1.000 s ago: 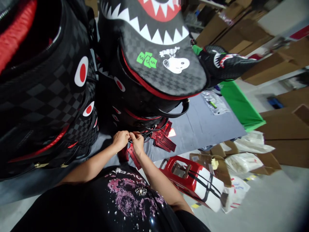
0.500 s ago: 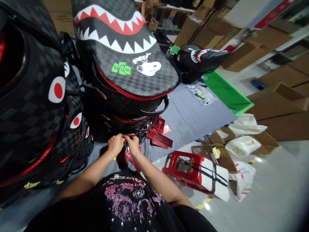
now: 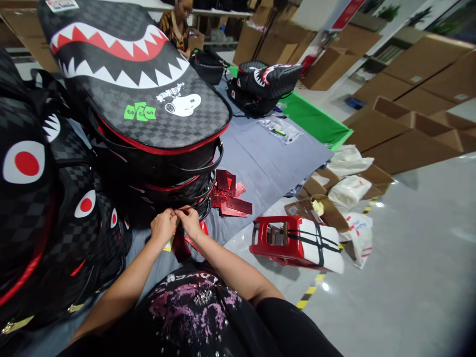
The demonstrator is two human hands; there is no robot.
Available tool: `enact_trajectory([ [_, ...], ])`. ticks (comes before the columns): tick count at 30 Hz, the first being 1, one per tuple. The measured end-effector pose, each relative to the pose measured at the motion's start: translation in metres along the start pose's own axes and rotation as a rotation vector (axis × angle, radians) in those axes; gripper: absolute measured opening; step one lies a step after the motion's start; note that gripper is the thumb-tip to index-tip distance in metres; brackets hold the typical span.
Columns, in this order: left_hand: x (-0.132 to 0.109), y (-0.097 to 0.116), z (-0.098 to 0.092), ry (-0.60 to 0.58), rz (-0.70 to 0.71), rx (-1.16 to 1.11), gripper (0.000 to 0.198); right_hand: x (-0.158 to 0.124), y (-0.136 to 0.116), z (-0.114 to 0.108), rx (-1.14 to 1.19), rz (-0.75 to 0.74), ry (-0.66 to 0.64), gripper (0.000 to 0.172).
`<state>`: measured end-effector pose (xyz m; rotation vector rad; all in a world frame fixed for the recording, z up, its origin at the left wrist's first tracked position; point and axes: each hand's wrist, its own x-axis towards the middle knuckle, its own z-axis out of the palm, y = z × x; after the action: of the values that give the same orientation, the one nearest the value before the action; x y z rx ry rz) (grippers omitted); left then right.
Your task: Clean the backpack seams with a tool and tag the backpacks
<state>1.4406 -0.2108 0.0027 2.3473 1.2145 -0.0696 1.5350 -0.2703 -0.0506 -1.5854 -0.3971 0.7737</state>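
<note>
My left hand (image 3: pixel 163 227) and my right hand (image 3: pixel 189 221) meet with fingertips pinched together, at the front edge of a stack of black checkered backpacks (image 3: pixel 163 131). What the fingers pinch is too small to make out. Just under them hang dark red tags (image 3: pixel 181 246), with a yellow tag (image 3: pixel 169 243) beside my left hand. The top backpack carries a shark-mouth print, green banknotes and a white cartoon dog. Right of my hands, a pile of loose red tags (image 3: pixel 232 201) lies on the grey-covered table (image 3: pixel 256 158).
More backpacks with red-and-white eyes (image 3: pixel 26 161) crowd the left. Farther back are another backpack (image 3: pixel 264 84), a clear plastic bag (image 3: pixel 280 130) and a green panel (image 3: pixel 316 121). A red stool (image 3: pixel 277 238) with a strapped white pad lies on the floor. A person (image 3: pixel 177 25) is behind.
The view has swung right, so the backpacks and table sit farther left in the picture. A person shows more fully at the back. Both hands stay pinched together at the stack's edge.
</note>
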Motion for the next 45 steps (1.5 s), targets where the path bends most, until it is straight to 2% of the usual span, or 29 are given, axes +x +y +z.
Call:
enact_trajectory([
  [2, -0.001, 0.0, 0.001, -0.008, 0.022, -0.011, 0.025, 0.0, -0.001, -0.001, 0.011, 0.007, 0.002, 0.01],
  [6, -0.003, 0.002, 0.002, 0.071, -0.011, 0.01, 0.02, -0.001, -0.003, -0.002, 0.034, 0.018, 0.008, 0.012],
  [10, -0.003, 0.006, 0.001, -0.004, 0.025, -0.05, 0.024, -0.003, -0.003, -0.005, 0.052, 0.028, 0.019, 0.01],
  [14, -0.003, 0.008, 0.002, 0.026, -0.019, -0.019, 0.019, -0.003, 0.0, -0.007, 0.079, 0.047, 0.034, 0.013],
  [18, 0.0, 0.008, 0.003, -0.053, 0.004, -0.1, 0.02, -0.003, 0.004, -0.008, 0.105, 0.063, 0.031, 0.016],
  [22, 0.002, 0.009, 0.006, -0.016, -0.061, -0.058, 0.016, -0.004, 0.006, -0.009, 0.122, 0.078, 0.021, 0.016],
  [26, 0.0, 0.012, 0.007, -0.072, -0.031, -0.113, 0.016, -0.005, 0.006, -0.012, 0.13, 0.086, 0.01, 0.015],
  [30, -0.001, 0.015, 0.007, 0.001, -0.067, -0.027, 0.016, -0.005, 0.002, -0.015, 0.119, 0.084, 0.01, 0.014],
  [34, 0.0, 0.017, 0.008, -0.052, -0.024, -0.031, 0.018, -0.005, -0.001, -0.016, 0.103, 0.082, 0.014, 0.011],
  [38, -0.001, 0.016, 0.012, 0.034, -0.081, 0.022, 0.016, -0.006, 0.0, -0.017, 0.086, 0.082, 0.013, 0.011],
  [42, -0.001, 0.015, 0.014, -0.04, -0.033, -0.086, 0.016, -0.006, 0.003, -0.019, 0.068, 0.089, 0.015, 0.012],
  [45, -0.002, 0.015, 0.015, 0.016, -0.065, -0.012, 0.015, -0.006, 0.004, -0.02, 0.044, 0.092, 0.021, 0.013],
])
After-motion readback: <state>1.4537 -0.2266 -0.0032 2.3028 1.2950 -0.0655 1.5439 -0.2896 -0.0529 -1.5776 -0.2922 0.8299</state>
